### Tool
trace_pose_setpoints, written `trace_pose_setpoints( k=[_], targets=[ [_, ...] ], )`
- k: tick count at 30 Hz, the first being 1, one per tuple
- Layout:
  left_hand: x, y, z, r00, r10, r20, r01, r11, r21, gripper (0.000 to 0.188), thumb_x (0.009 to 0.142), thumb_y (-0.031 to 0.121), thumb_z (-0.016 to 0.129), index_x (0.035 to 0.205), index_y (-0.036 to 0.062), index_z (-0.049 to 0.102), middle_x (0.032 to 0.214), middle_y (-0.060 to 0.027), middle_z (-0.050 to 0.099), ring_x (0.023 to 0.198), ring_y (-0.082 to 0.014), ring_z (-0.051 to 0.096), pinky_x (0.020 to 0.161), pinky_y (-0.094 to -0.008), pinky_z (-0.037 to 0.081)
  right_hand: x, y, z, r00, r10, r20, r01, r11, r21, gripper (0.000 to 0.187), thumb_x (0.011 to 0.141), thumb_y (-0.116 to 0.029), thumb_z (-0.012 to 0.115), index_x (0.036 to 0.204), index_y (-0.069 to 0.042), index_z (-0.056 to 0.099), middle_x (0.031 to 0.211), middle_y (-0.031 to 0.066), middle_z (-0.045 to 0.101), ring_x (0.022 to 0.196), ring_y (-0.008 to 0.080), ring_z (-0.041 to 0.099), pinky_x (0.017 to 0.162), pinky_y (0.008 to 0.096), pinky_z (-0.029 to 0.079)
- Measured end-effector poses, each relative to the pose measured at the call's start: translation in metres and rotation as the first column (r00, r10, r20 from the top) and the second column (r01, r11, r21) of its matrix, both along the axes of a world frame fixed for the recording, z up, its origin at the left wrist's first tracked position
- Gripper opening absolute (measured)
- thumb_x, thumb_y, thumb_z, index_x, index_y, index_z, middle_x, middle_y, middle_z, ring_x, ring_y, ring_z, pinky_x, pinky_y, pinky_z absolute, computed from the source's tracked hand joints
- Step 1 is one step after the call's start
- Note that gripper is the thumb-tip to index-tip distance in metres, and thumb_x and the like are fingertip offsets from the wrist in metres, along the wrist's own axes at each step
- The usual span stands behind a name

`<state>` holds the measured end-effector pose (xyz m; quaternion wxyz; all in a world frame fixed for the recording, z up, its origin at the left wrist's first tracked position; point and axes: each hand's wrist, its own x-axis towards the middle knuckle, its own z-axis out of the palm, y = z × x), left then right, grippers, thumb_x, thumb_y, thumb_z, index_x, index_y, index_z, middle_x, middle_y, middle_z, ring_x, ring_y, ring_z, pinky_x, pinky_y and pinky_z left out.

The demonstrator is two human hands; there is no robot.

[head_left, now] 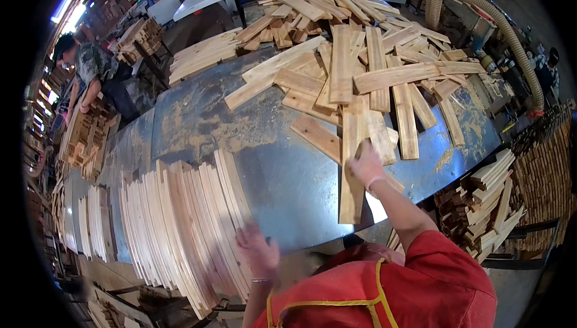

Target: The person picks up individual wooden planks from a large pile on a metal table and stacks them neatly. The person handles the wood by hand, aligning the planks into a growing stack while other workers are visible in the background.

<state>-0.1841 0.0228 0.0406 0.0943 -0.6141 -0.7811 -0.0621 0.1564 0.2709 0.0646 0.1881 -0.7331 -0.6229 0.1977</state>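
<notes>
My right hand [367,164] is slightly blurred, with fingers curled over the right edge of a long wooden board [351,199]. That board lies lengthwise toward me, its near end by the table's front edge and its far end among the loose boards [341,69]. My left hand [258,249] is empty, fingers apart and somewhat smeared by motion. It hovers beside the right end of a row of narrow boards [180,220], packed side by side on the metal table [282,190].
Another short row of boards [96,223] is at the table's left. Stacked wood [487,202] lies beyond the right edge. A person [99,75] leans over a wood stack [90,136] at the far left. A ribbed hose [511,42] hangs at the back right. Sawdust covers parts of the table.
</notes>
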Motion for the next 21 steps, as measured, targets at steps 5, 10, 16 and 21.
trace_pose_setpoints(
  k=[5,10,16,21],
  targets=[
    [0.098,0.059,0.028,0.874,-0.102,0.475,0.23,0.948,-0.219,0.095,0.074,0.053,0.082,0.149,0.0029,0.051,0.147,-0.0196,0.054,0.132,-0.0427,0.053,0.109,-0.0553,0.044,-0.03,-0.048,0.009,0.898,0.44,0.024,-0.439,0.897,-0.042,0.039,0.094,-0.03,0.058,0.125,-0.006,0.06,0.12,0.0315,0.064,0.105,0.0499,0.066,0.096,0.055,0.053],
    [0.119,0.092,0.014,0.943,0.099,0.316,0.048,0.904,-0.425,0.104,0.07,0.051,0.086,0.154,0.0047,0.046,0.139,-0.0174,0.057,0.12,-0.037,0.06,0.097,-0.0508,0.05,-0.021,0.098,0.064,0.784,0.62,-0.01,-0.618,0.78,-0.095,0.037,0.087,-0.024,0.063,0.119,-0.007,0.069,0.116,0.0273,0.071,0.11,0.0446,0.068,0.101,0.0537,0.051],
    [0.076,0.07,0.023,-0.018,0.456,0.89,0.219,0.87,-0.441,0.058,0.091,0.026,0.075,0.14,-0.0017,0.062,0.123,-0.0148,0.072,0.11,-0.0286,0.071,0.094,-0.0412,0.057,0.071,0.276,0.065,0.568,0.567,0.597,-0.546,0.802,-0.242,0.092,0.073,-0.026,0.083,0.156,-0.014,0.046,0.147,0.0204,0.058,0.143,0.04,0.05,0.121,0.0469,0.04],
    [0.072,0.019,0.022,-0.769,0.384,0.511,0.171,0.894,-0.414,0.042,0.101,0.021,0.067,0.135,-0.0035,0.066,0.119,-0.0113,0.075,0.105,-0.0206,0.073,0.091,-0.034,0.059,0.016,0.245,0.066,0.526,0.752,0.397,-0.621,0.659,-0.426,0.102,0.069,-0.035,0.088,0.16,-0.016,0.046,0.139,0.0168,0.064,0.135,0.0347,0.059,0.111,0.0443,0.05]
  ],
)
